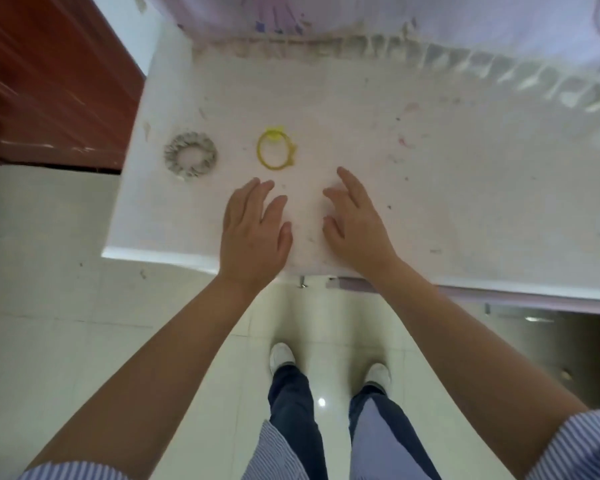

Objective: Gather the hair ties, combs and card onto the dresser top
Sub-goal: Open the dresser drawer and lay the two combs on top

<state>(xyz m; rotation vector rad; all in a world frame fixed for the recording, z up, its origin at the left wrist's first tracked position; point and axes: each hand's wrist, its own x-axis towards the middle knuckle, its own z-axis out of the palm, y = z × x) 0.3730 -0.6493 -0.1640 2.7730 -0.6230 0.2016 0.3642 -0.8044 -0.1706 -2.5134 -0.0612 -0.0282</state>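
A grey-and-white fabric scrunchie (190, 156) lies on the white dresser top (430, 188) near its left edge. To its right lies a thin yellow hair tie (277, 149) with small yellow ornaments. My left hand (255, 230) hovers palm down just below the yellow tie, fingers spread, holding nothing. My right hand (355, 225) is beside it, palm down, fingers apart and empty. No comb or card is visible.
The dresser top is stained and bears a lace trim (447, 60) along the back. A red-brown wooden panel (49, 81) stands to the left. A drawer edge (499, 294) juts out below the front right. My feet stand on a glossy tiled floor (66, 323).
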